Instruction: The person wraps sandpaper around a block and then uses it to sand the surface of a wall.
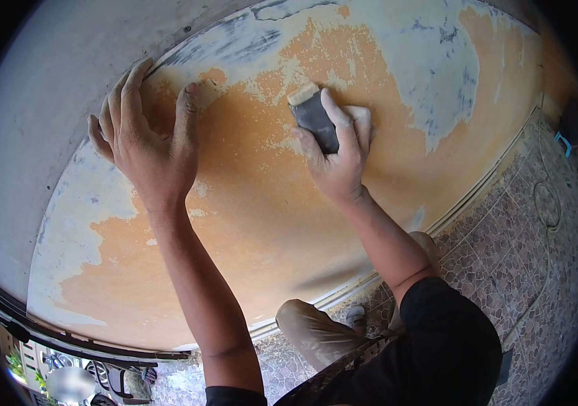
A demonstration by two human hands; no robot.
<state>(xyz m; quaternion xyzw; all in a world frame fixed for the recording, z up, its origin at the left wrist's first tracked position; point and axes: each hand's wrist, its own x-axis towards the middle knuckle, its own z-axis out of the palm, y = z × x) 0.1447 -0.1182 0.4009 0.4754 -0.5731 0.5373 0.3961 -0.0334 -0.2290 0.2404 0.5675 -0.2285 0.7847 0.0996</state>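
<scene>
In the head view, my right hand grips a sanding block, dark on its broad side with a pale, dusty end. The block lies against a large curved panel with patchy orange, cream and bluish-white coating. Pale dust coats the fingers that wrap round the block. Further left, my left hand holds nothing; its dusty fingers are spread, their tips at the panel's upper left edge, with the thumb resting on the patchy surface.
Beyond the panel's upper edge is a grey surface. Stone-patterned tiles cover the floor at right, where a thin hose or cable lies. My bent knee is close below the panel. Chairs stand at lower left.
</scene>
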